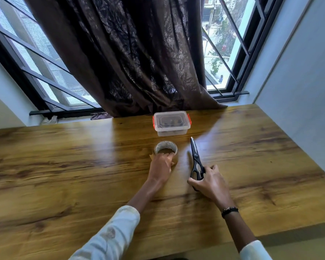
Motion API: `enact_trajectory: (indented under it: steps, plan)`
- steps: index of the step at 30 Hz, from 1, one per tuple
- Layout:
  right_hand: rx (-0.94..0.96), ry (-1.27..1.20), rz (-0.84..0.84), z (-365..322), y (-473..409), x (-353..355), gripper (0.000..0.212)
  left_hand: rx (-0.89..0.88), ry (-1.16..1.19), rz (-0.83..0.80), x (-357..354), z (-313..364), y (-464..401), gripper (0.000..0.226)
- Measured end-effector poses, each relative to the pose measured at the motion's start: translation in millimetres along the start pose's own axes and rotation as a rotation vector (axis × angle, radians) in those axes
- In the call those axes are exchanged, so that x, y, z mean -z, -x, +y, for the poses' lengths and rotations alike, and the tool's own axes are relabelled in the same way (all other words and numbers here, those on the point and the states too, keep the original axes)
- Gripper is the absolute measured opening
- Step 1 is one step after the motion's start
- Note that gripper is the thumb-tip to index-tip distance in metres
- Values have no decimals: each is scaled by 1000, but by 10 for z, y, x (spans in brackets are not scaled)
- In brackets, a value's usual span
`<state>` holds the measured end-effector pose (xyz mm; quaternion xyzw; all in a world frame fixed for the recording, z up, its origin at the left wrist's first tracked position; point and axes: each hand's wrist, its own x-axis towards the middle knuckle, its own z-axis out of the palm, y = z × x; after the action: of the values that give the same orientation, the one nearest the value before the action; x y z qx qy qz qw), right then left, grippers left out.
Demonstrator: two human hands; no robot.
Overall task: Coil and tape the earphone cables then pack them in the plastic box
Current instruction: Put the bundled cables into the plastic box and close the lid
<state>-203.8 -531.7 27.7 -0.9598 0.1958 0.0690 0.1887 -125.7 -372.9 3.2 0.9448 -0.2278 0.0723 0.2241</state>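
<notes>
Here, at a glossy brown wood-grain table (64,166) set against a window, a person worked with both hands stretched forward. The left hand (160,167) gripped the near side of a brown roll of packing tape with a pale printed inner core (165,147), fingers curled over its rim while the roll lay flat on the tabletop. The right hand (211,182) held the black-handled scissors with closed steel blades (195,158) at the handle loops, thumb on the left side and fingers wrapped on the right; the blades lay on the table and pointed away toward the window. Just beyond both tools stood the clear rectangular plastic box with orange side clips (172,123), its lid on, near the table's far edge; dark items showed inside, too blurred to identify. No earphone cables could be made out on the table. A dark brown patterned curtain (139,53) hung behind the box, its hem reaching the tabletop. A black beaded bracelet (229,211) circled the right wrist, and pale patterned sleeves (113,235) covered both forearms.
</notes>
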Motion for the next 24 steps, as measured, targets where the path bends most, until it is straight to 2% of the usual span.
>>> enact_trajectory:
  steps: [10, 24]
  plan:
    - [31, 267, 4, -236, -377, -79, 70, 0, 34, -18, -43, -48, -205, 38]
    - [17, 234, 31, -350, -458, -266, 70, -27, 60, -26, -49, -71, -247, 32]
